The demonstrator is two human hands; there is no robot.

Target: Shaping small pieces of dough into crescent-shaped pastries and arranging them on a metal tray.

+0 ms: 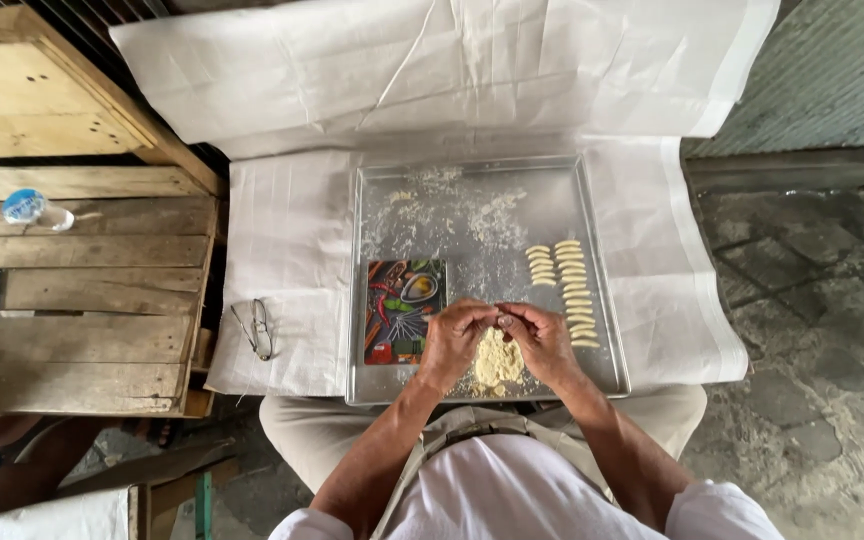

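Both hands meet fingertip to fingertip, the left hand [452, 340] and right hand [542, 338] pinching a small dough bit directly above the pale crumbly dough mound [496, 364] on the shallow metal tray [592, 250], finished curled pieces [564, 285] lying just right.

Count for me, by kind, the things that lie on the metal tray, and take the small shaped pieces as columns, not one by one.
Columns of small shaped dough pieces: 2
Heap of crumbly dough: 1
Flat board printed with pictures: 1
Total: 4
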